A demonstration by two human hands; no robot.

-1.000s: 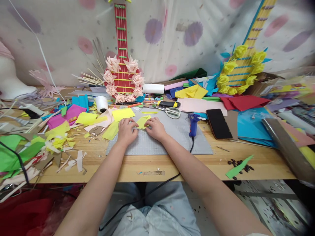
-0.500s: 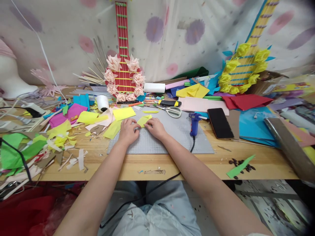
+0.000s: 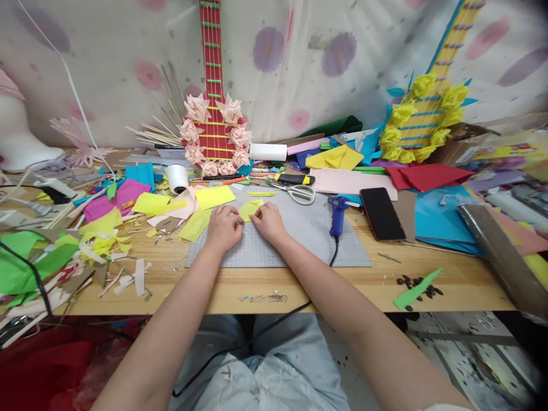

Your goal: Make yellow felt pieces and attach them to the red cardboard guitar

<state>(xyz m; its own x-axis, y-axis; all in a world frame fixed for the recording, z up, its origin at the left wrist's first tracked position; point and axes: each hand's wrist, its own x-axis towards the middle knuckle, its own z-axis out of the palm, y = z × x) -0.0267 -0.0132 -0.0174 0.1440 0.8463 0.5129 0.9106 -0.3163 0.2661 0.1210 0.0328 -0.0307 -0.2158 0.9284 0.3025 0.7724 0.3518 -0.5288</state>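
A small piece of yellow paper (image 3: 249, 211) lies on the grey cutting mat (image 3: 308, 240), between my two hands. My left hand (image 3: 223, 228) has its fingers curled and presses the paper's left edge. At the right edge, my right hand (image 3: 269, 222) pinches the paper between thumb and fingers, so part of it is hidden. A thin folded yellow strip (image 3: 261, 194) lies just beyond. Further yellow sheets (image 3: 215, 197) sit by my left hand. The scissors (image 3: 301, 194) rest at the mat's far edge, and a blue glue gun (image 3: 338, 216) lies to the right.
A black phone (image 3: 382, 214) and blue paper (image 3: 445, 220) are on the right. Dark beads (image 3: 432, 290) lie near the front edge beside a green paper strip (image 3: 411, 294). Paper scraps cover the left. Red (image 3: 214, 137) and yellow (image 3: 422, 117) paper guitars stand behind.
Both hands stay at the yellow paper. The right hand's fingers have shifted very slightly on it; nothing else has visibly moved.
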